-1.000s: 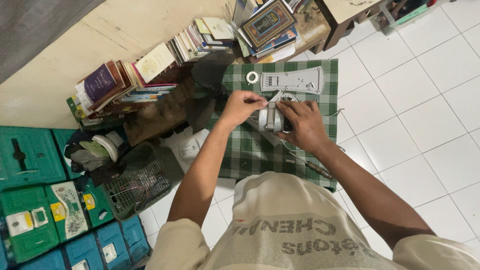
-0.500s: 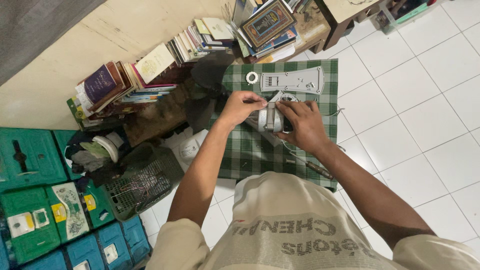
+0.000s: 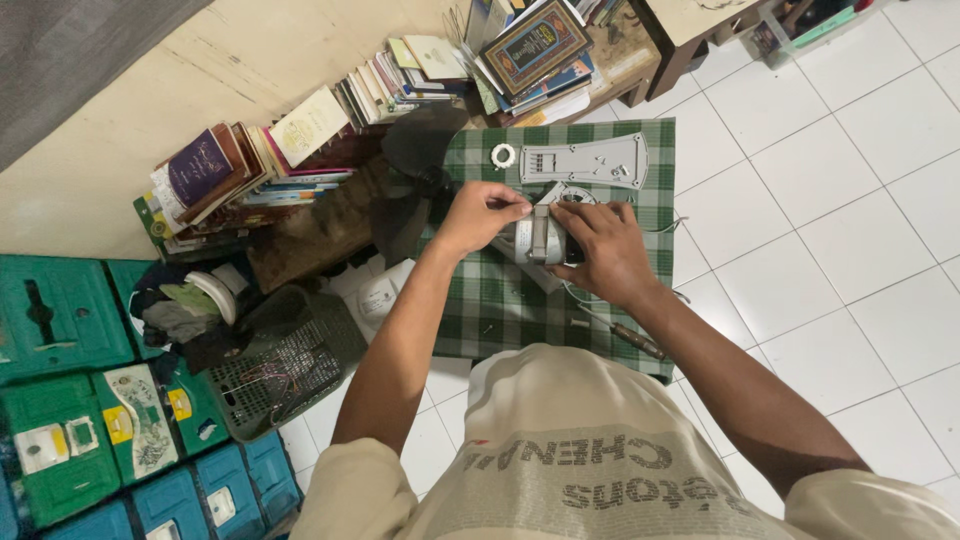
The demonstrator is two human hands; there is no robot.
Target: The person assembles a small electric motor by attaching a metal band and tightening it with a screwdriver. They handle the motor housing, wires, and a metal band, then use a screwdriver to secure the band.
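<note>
A grey fan motor unit (image 3: 541, 238) rests on a green checked cloth (image 3: 500, 300) spread on the floor. My left hand (image 3: 482, 213) pinches its left side with closed fingers. My right hand (image 3: 603, 248) grips its right side and covers part of it. Just beyond lie a long grey plastic cover panel (image 3: 586, 162) and a small white ring (image 3: 503, 156). A dark fan blade (image 3: 420, 165) lies at the cloth's left edge. A screwdriver (image 3: 628, 334) lies on the cloth under my right forearm.
Piled books (image 3: 290, 150) line the wall, with more books (image 3: 535, 50) at the top. A grey wire basket (image 3: 285, 360) and green and blue boxes (image 3: 70, 400) stand at the left. White floor tiles (image 3: 830, 230) spread to the right.
</note>
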